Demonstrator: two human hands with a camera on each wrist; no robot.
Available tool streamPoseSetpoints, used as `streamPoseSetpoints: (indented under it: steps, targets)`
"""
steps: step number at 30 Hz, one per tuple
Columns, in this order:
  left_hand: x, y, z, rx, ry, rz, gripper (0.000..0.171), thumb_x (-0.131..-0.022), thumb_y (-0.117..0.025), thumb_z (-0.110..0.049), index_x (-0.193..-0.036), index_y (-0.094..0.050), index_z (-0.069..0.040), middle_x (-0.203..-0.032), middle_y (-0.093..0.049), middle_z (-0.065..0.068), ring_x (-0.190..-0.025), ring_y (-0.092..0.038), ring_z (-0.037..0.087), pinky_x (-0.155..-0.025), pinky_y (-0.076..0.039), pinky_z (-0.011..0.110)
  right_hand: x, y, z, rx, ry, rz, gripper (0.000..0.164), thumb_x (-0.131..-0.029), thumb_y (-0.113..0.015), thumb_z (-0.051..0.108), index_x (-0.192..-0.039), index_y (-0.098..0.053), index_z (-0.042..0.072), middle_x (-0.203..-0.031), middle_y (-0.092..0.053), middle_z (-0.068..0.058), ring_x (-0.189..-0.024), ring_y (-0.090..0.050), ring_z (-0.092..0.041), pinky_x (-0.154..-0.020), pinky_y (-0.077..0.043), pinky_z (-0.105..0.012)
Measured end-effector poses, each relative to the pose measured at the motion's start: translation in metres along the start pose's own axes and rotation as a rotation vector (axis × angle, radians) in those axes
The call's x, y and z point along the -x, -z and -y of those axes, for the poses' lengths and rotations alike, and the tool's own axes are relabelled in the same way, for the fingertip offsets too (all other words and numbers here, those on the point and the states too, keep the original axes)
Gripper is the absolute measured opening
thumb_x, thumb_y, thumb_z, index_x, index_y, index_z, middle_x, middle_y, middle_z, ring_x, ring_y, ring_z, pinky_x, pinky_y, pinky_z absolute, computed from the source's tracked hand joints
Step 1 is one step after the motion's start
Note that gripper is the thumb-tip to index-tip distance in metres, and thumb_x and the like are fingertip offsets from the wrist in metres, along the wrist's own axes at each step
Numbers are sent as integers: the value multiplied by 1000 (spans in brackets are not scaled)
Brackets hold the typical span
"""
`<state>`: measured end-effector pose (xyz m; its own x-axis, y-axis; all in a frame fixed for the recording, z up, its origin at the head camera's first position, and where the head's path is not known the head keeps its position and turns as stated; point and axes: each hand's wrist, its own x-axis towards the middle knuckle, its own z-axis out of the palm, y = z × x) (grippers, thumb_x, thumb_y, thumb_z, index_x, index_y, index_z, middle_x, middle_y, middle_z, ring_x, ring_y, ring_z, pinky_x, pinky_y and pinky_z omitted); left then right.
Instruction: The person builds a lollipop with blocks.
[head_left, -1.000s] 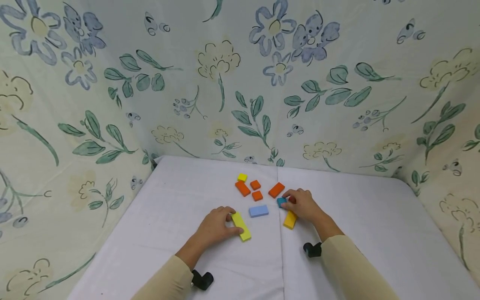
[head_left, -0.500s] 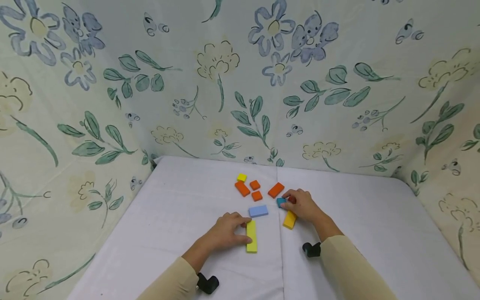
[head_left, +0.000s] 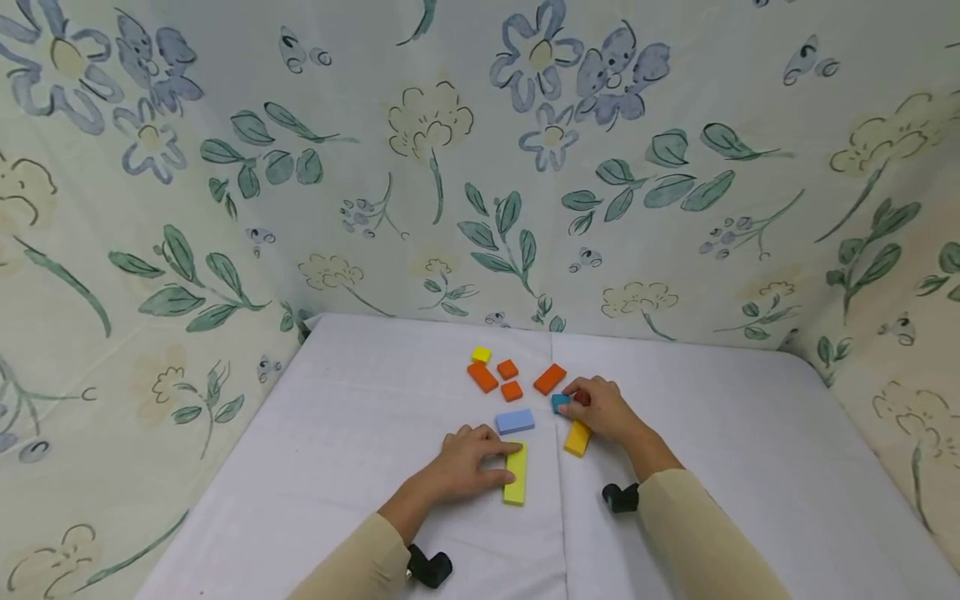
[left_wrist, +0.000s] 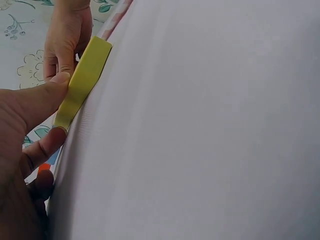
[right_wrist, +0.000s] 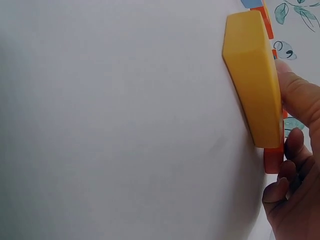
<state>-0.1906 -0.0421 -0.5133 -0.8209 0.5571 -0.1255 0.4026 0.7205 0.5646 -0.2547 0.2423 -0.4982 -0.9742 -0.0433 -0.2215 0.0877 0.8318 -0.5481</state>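
Observation:
In the head view my left hand (head_left: 472,462) has its thumb and index finger on a long yellow block (head_left: 516,483), which lies lengthwise toward me. The left wrist view shows the thumb against that block's side (left_wrist: 87,72) and the index finger at its far end. My right hand (head_left: 603,408) pinches a small teal block (head_left: 559,403) between thumb and index finger. Partly hidden under this hand is a dark red block (right_wrist: 273,161). An amber block (head_left: 577,439) lies just below the hand, large in the right wrist view (right_wrist: 252,75).
A light blue block (head_left: 515,422) lies between the hands. Beyond it are orange blocks (head_left: 482,377), including another orange block (head_left: 550,379) to the right, and a small yellow block (head_left: 482,355). White cloth (head_left: 375,383) covers the table; a floral curtain (head_left: 337,208) surrounds it.
My left hand has moved right with the long yellow block, which has turned from slanted to nearly straight. My right hand has stayed at the teal block.

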Motion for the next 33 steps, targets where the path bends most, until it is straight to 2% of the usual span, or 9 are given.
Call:
streamPoseSetpoints:
  steps: [9,17,24,28,33]
  targets:
    - [4,-10,3,23,-20,-96,46,-92,-67,-57,-137,-63,-45,-111,-58,-11,-96,-41,7,-81,-28,31,4,0,2,25,27,0,34,-95,-73,39,-123,-66,22,-107,-55,-7,-110,-44,-28,-85,-46,-37]
    - [5,-10,3,35,-29,-118,46,-92,-68,-57,-135,-64,-45,-111,-59,-11,-95,-42,6,-81,-28,31,7,3,4,53,37,22,34,-93,-75,33,-124,-66,21,-111,-56,-7,-110,-43,-27,-84,-48,-36]
    - [4,-8,2,41,-39,-126,45,-92,-69,-56,-135,-65,-43,-110,-59,-10,-94,-42,7,-81,-28,31,15,2,13,48,42,80,32,-86,-82,37,-111,-71,21,-107,-60,-4,-107,-46,-24,-86,-52,-36]
    - [4,-8,2,48,-37,-125,45,-92,-69,-54,-135,-66,-42,-110,-60,-9,-94,-42,8,-81,-28,31,22,0,21,83,102,130,31,-81,-86,37,-103,-72,20,-96,-61,0,-98,-49,-20,-80,-49,-33]
    - [4,-8,1,44,-33,-130,45,-91,-70,-54,-134,-66,-42,-110,-60,-9,-93,-42,8,-81,-28,32,27,-6,31,87,190,151,27,-82,-87,32,-98,-72,17,-82,-58,1,-82,-52,-16,-71,-45,-30]
